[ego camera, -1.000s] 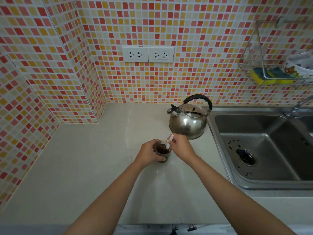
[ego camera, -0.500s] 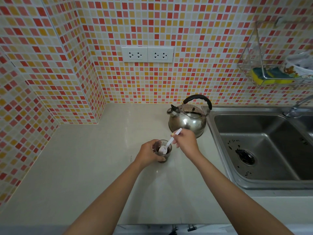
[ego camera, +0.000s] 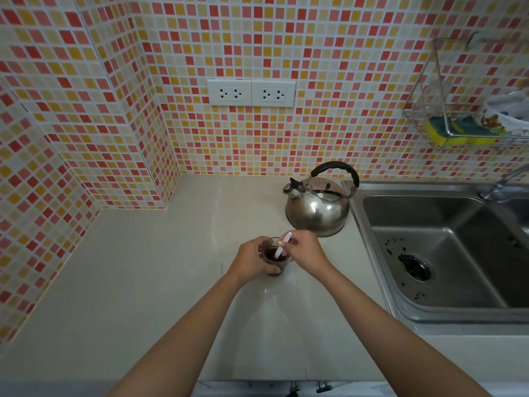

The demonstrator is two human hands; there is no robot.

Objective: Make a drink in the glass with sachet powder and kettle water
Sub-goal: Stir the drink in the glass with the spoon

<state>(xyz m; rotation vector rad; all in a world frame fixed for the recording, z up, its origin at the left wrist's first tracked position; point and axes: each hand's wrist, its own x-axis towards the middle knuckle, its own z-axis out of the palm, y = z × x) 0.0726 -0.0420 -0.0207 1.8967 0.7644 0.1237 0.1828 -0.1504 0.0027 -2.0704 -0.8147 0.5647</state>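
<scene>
A small clear glass [ego camera: 275, 261] holding dark brown drink stands on the pale counter [ego camera: 148, 282], in the middle of the view. My left hand [ego camera: 249, 260] wraps around its left side. My right hand [ego camera: 305, 249] pinches the handle of a white plastic spoon [ego camera: 282, 247], whose bowl dips into the drink. A steel kettle [ego camera: 318, 207] with a black handle sits just behind the glass, to the right. No sachet is in sight.
A steel sink [ego camera: 446, 253] lies to the right of the kettle, with a tap [ego camera: 503, 183] at its far edge. A wire rack [ego camera: 446, 133] with a yellow-green sponge hangs on the tiled wall. Two white sockets [ego camera: 251, 92] sit above the counter.
My right hand raised the spoon partly out of the glass half a second ago, and it has lowered it back into the drink. My left hand stays on the glass.
</scene>
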